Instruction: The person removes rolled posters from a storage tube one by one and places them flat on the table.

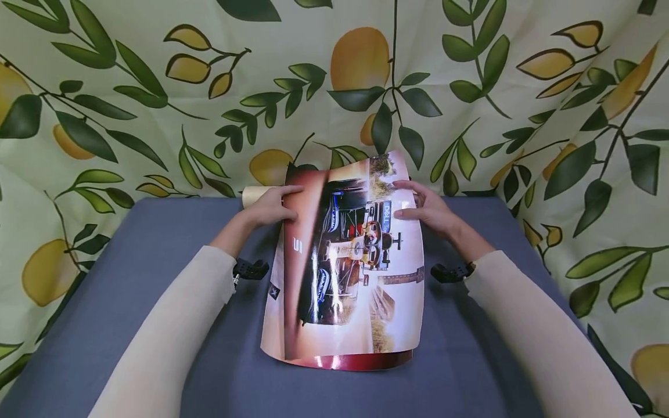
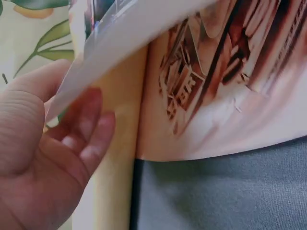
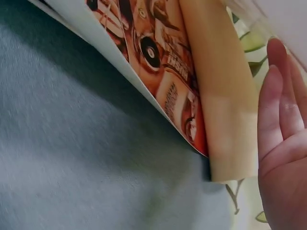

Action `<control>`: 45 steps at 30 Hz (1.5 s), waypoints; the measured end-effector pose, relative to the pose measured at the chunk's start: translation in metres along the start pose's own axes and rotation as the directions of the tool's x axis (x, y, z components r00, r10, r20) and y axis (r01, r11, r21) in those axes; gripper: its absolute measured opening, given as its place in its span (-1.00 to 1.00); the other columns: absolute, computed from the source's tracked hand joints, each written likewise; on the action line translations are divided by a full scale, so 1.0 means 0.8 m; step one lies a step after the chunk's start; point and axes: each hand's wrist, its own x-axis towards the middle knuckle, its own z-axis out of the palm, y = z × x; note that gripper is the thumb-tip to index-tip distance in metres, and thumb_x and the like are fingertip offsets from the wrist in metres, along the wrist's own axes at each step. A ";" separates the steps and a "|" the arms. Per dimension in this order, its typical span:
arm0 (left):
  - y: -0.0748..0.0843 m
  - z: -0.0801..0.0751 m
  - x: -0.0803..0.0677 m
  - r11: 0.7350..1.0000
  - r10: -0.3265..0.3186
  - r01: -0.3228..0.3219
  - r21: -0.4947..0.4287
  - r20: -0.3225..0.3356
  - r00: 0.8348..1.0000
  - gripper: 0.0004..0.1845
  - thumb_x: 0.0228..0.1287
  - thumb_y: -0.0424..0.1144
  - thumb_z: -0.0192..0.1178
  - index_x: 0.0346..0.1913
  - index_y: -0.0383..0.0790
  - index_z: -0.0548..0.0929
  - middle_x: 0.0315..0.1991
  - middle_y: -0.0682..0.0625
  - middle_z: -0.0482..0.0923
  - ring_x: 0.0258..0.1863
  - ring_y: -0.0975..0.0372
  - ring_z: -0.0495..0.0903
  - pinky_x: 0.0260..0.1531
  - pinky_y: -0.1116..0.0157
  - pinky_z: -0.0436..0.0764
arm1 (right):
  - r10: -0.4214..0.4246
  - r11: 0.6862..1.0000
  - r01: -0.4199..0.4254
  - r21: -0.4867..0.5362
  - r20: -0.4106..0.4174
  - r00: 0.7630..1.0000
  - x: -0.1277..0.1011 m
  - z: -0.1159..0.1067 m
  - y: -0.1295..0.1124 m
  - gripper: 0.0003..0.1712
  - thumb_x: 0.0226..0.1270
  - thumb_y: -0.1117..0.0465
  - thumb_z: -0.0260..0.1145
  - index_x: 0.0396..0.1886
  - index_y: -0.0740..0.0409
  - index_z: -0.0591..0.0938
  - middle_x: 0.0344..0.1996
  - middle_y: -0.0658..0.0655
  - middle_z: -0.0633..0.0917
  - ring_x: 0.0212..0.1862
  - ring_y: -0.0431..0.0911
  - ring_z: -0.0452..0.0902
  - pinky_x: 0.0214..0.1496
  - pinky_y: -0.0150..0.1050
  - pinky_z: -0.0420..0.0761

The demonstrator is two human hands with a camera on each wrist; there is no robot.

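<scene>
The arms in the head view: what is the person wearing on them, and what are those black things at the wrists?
Both arms wear long, plain cream sleeves without markings, ending at the wrists; the left hand and right hand are bare. A small black clamp-like device sits by each wrist, likely the wrist-camera mounts.

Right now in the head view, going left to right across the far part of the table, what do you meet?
Beige tube end → left hand on the poster's left edge → glossy racing-car poster → right hand on its right edge.

Poster: white digit "5" on dark red band.
</scene>
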 end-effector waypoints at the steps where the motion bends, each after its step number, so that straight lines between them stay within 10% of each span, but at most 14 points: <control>1: -0.002 -0.001 0.000 1.000 -0.010 0.010 -0.008 -0.007 1.000 -0.15 0.15 -0.40 0.31 0.55 -0.23 0.26 0.26 -0.27 0.42 -0.19 0.18 0.47 0.06 0.24 0.48 | 0.005 1.000 -0.005 -0.003 0.013 1.000 0.002 -0.001 -0.002 -0.12 0.26 0.39 0.40 0.55 0.11 0.27 0.55 0.11 0.26 0.47 -0.04 0.28 0.48 -0.04 0.38; 5: -0.006 -0.007 -0.004 1.000 -0.005 0.005 -0.016 -0.022 1.000 -0.11 0.14 -0.30 0.46 0.54 -0.19 0.29 0.50 -0.23 0.27 0.36 0.09 0.28 0.46 0.11 0.28 | 0.044 0.998 -0.042 -0.048 0.052 0.998 0.007 -0.009 -0.013 -0.25 0.36 0.30 0.34 0.52 0.09 0.33 0.40 0.18 0.42 0.06 -0.15 0.62 0.02 -0.24 0.69; 8: -0.004 -0.010 -0.007 1.000 0.005 -0.006 -0.022 -0.028 1.000 -0.10 0.12 -0.28 0.50 0.53 -0.16 0.32 0.00 -0.19 0.62 0.03 0.13 0.52 0.13 0.25 0.51 | 0.064 0.992 -0.059 -0.110 0.047 0.997 0.010 -0.014 -0.017 -0.37 0.41 0.22 0.34 0.45 0.08 0.44 0.20 0.21 0.60 -0.10 -0.21 0.67 -0.09 -0.25 0.70; 12: -0.005 -0.013 -0.010 1.000 0.003 -0.004 -0.018 -0.046 0.999 -0.11 0.10 -0.26 0.52 0.52 -0.10 0.35 -0.27 -0.09 0.55 -0.34 0.27 0.45 -0.25 0.40 0.43 | 0.066 0.982 -0.056 -0.183 0.050 0.997 0.013 -0.017 -0.019 -0.34 0.34 0.20 0.42 0.42 0.03 0.49 0.26 0.22 0.58 -0.09 -0.18 0.64 -0.04 -0.26 0.64; 16: -0.006 -0.015 -0.010 1.000 -0.011 0.010 -0.012 -0.065 0.998 -0.10 0.11 -0.19 0.53 0.52 -0.02 0.35 0.30 -0.22 0.49 -0.06 0.17 0.46 -0.05 0.36 0.39 | 0.067 0.982 -0.057 -0.183 0.050 0.996 0.012 -0.021 -0.019 -0.29 0.31 0.23 0.45 0.44 0.05 0.47 0.31 0.08 0.60 -0.10 -0.22 0.64 0.00 -0.32 0.60; 21: -0.006 -0.017 -0.008 0.999 -0.012 0.007 -0.054 -0.094 0.995 -0.10 0.08 -0.18 0.55 0.50 0.09 0.37 0.51 -0.16 0.32 0.16 0.16 0.37 -0.02 0.32 0.40 | 0.076 0.996 -0.073 -0.047 0.058 0.995 0.014 -0.025 -0.014 -0.26 0.32 0.34 0.41 0.48 0.17 0.40 -0.23 -0.04 0.85 -0.16 -0.23 0.78 -0.04 -0.37 0.69; 33: -0.015 -0.007 -0.007 0.991 0.025 -0.035 -0.128 -0.084 0.996 -0.20 0.18 -0.25 0.48 0.49 0.00 0.39 0.15 -0.21 0.48 -0.15 0.12 0.41 -0.36 0.40 0.39 | 0.048 0.999 -0.048 -0.008 0.042 0.998 0.007 -0.025 0.006 -0.26 0.35 0.36 0.37 0.49 0.31 0.35 -0.26 -0.24 0.81 -0.17 -0.30 0.77 -0.07 -0.41 0.70; 45: -0.026 0.006 -0.011 0.981 0.045 -0.057 -0.187 -0.071 0.996 -0.24 0.23 -0.32 0.43 0.48 -0.08 0.40 0.46 -0.19 0.37 0.05 0.20 0.41 -0.15 0.57 0.47 | 0.030 1.000 -0.030 -0.001 0.035 0.999 0.000 -0.023 0.018 -0.29 0.34 0.39 0.37 0.45 0.38 0.37 -0.43 -0.21 0.83 -0.25 -0.30 0.78 -0.06 -0.46 0.67</control>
